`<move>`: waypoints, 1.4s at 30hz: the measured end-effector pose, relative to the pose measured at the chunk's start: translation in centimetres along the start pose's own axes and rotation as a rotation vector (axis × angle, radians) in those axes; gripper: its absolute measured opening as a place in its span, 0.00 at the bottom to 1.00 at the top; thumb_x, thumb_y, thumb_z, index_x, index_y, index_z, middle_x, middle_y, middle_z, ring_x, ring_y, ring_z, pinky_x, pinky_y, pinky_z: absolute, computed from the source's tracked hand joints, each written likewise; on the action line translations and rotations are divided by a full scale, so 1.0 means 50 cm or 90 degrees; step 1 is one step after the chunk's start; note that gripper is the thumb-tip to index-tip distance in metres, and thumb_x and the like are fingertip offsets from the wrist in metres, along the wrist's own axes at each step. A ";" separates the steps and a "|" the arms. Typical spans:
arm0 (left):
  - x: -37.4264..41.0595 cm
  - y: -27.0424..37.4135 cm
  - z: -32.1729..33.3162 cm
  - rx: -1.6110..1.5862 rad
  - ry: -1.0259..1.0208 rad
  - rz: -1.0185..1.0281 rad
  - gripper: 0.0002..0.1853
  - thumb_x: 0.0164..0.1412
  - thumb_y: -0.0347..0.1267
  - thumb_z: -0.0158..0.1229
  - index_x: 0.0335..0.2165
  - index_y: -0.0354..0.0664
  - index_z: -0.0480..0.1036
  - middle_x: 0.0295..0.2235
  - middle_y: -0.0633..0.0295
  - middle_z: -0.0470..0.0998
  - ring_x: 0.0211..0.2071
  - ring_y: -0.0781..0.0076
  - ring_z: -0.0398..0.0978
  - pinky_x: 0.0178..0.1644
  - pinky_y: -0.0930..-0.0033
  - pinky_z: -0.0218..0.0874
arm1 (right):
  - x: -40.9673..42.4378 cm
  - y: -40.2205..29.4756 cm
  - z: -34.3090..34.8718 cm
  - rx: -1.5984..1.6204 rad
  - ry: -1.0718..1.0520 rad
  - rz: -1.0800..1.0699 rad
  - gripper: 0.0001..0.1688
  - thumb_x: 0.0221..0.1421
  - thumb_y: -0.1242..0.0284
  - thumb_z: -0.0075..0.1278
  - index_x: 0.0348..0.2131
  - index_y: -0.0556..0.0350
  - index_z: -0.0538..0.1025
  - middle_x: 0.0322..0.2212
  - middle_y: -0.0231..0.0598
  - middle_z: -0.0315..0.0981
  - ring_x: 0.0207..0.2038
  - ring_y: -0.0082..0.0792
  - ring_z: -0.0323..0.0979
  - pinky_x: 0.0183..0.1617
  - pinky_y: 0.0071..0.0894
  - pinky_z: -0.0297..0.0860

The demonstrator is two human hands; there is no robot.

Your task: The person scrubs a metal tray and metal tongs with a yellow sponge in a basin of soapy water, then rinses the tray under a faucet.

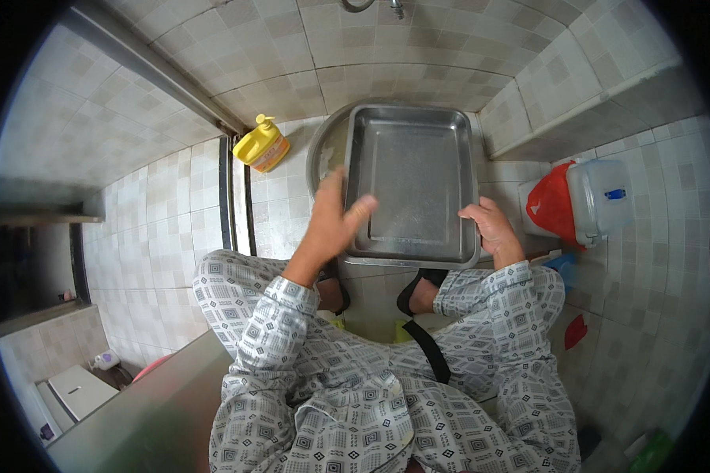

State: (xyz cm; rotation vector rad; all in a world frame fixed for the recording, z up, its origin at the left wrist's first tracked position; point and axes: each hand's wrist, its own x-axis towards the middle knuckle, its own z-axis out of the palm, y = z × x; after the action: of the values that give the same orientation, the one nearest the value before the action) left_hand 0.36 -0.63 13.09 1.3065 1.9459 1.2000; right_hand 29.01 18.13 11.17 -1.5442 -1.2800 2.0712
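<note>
A rectangular stainless steel tray is held over a round metal basin, hiding most of it. My right hand grips the tray's right rim, with the thumb over the edge and the fingers underneath. At the left rim is my left hand, blurred, with its thumb apart from its fingers and reaching over the tray. Whether it touches the rim is unclear. Cloudy liquid and a pale piece of something show in the uncovered left part of the basin. The inside of the tray looks bare and slightly scuffed.
A yellow pump bottle stands on the tiled floor left of the basin, near a raised door sill. To the right is a clear plastic box with a red bag against it. A metal tap projects from the wall ahead.
</note>
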 end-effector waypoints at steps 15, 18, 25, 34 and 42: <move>0.043 -0.024 0.012 -0.519 0.107 -0.500 0.20 0.61 0.28 0.56 0.49 0.27 0.66 0.41 0.48 0.76 0.40 0.60 0.78 0.43 0.61 0.73 | 0.029 -0.027 0.036 -0.205 0.220 -0.292 0.21 0.68 0.61 0.45 0.33 0.63 0.75 0.21 0.30 0.67 0.25 0.21 0.64 0.30 0.29 0.62; 0.044 0.023 0.009 -0.504 0.132 -0.509 0.26 0.61 0.30 0.58 0.53 0.26 0.62 0.44 0.46 0.74 0.42 0.60 0.77 0.45 0.61 0.71 | -0.018 -0.106 0.099 -0.265 0.193 -0.442 0.20 0.68 0.64 0.44 0.33 0.65 0.74 0.23 0.39 0.71 0.29 0.31 0.70 0.35 0.36 0.66; 0.028 -0.043 0.045 -0.487 0.103 -0.364 0.24 0.54 0.19 0.53 0.52 0.39 0.67 0.30 0.60 0.76 0.21 0.76 0.71 0.20 0.73 0.63 | 0.039 -0.013 0.272 -0.774 0.123 -0.596 0.34 0.55 0.70 0.56 0.55 0.73 0.65 0.57 0.62 0.59 0.60 0.61 0.58 0.64 0.51 0.57; 0.020 -0.005 0.070 -0.547 0.026 -0.318 0.35 0.45 0.13 0.48 0.56 0.38 0.65 0.29 0.64 0.74 0.19 0.81 0.66 0.18 0.76 0.56 | 0.192 -0.093 0.297 -0.742 0.215 -0.622 0.35 0.57 0.67 0.49 0.58 0.69 0.62 0.60 0.60 0.54 0.62 0.66 0.53 0.66 0.59 0.51; 0.009 -0.027 0.052 -0.544 -0.004 -0.348 0.33 0.44 0.14 0.47 0.53 0.36 0.67 0.31 0.61 0.75 0.25 0.76 0.72 0.26 0.76 0.63 | 0.111 -0.078 0.359 -0.713 -0.085 -0.722 0.16 0.59 0.76 0.44 0.46 0.62 0.73 0.55 0.50 0.63 0.59 0.54 0.59 0.63 0.51 0.56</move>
State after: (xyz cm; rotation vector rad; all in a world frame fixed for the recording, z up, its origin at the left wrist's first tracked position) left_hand 1.59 0.60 10.68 0.3114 1.3572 1.4569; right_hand 10.05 15.19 11.43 -0.4818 -2.6934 0.6916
